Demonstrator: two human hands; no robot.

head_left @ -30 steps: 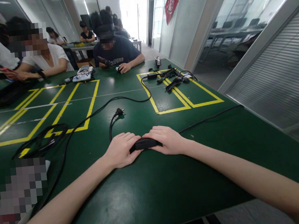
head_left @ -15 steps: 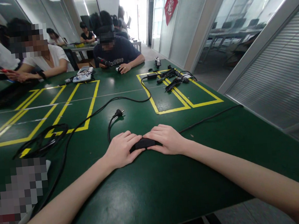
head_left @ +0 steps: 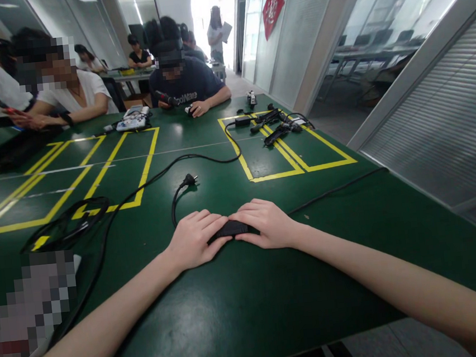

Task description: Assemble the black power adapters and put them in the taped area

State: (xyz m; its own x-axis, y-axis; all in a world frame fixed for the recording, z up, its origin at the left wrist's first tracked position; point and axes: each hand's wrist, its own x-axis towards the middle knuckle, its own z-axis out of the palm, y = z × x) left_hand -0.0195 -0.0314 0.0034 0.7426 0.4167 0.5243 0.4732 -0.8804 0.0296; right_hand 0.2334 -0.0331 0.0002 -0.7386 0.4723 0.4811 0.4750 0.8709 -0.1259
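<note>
A black power adapter (head_left: 231,229) rests on the green table, gripped at both ends. My left hand (head_left: 196,237) wraps its left end, thumb on the near side and fingers over the far side. Its right end is held the same way by my right hand (head_left: 263,224). From behind my left hand a short cord curves up to a black plug (head_left: 188,180) with its pins facing right. Another black cord (head_left: 340,188) runs from my right hand towards the table's right edge. Both ends of the adapter are covered by my fingers.
Yellow tape rectangles (head_left: 263,177) mark the green table (head_left: 185,329). A coiled black cable (head_left: 68,225) lies at left. Black devices with cords (head_left: 277,130) sit at the far right, a white device (head_left: 133,119) at the far left. Across the table, a co-worker in dark clothing (head_left: 190,82) handles small items.
My hands and the adapter stay almost exactly in place. In the background, a person in the doorway now stands facing differently, holding a sheet.
</note>
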